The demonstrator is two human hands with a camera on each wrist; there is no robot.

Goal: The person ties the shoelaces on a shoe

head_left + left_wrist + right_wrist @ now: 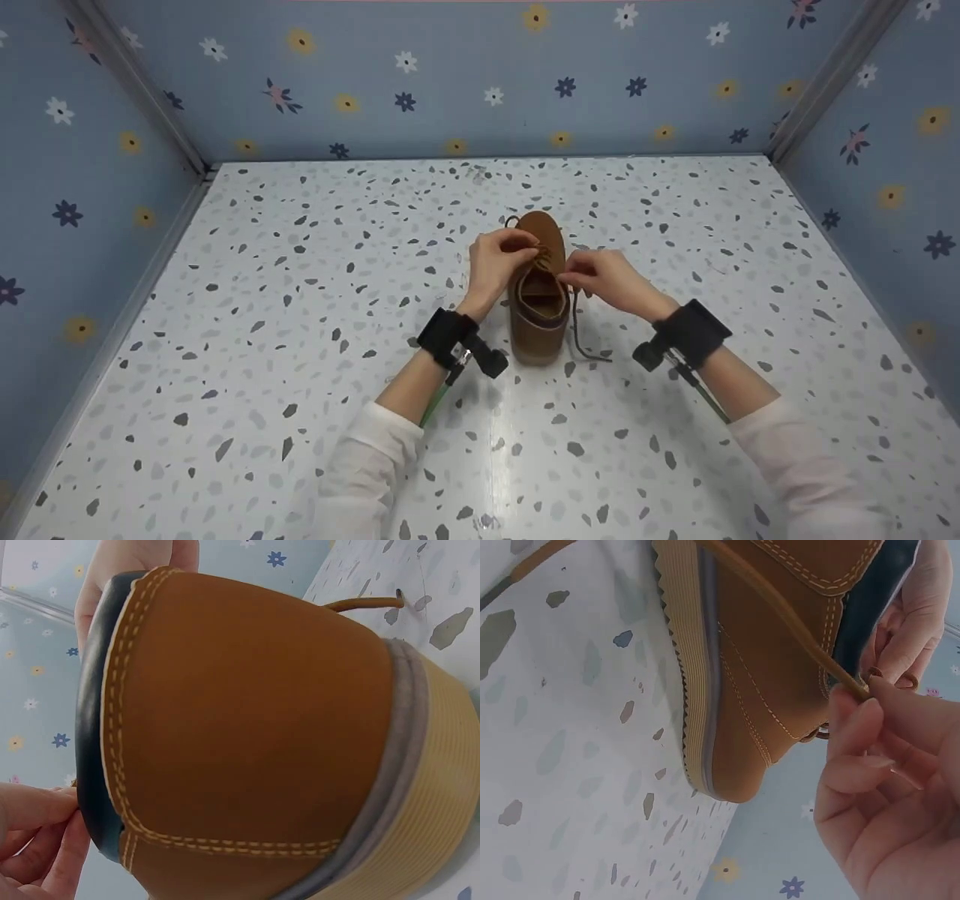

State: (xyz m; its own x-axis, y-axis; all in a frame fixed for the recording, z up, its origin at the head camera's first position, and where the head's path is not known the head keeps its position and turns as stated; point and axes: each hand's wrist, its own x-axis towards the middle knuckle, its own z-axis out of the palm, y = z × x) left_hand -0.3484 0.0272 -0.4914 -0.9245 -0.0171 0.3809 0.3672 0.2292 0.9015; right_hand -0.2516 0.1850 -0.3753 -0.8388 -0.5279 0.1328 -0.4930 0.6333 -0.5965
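A brown leather shoe (538,345) with a dark padded collar (91,712) stands upright, toe pointing away from me. My left hand (495,259) is over the laced front and pinches the shoelace (545,261) between thumb and fingers. At the right side of the opening, my right hand (607,277) pinches the other length of lace (787,619). From there it hangs down the shoe's right side, its tip lying on the tabletop. A small lace loop (511,221) sticks out left of the toe. Fingers partly hide the eyelets.
The shoe stands on a white speckled tabletop (300,337). Blue flowered panels (450,75) rise at the back and both sides. Black bands with small cameras are strapped on both wrists, with green cables (435,405) running back along the forearms.
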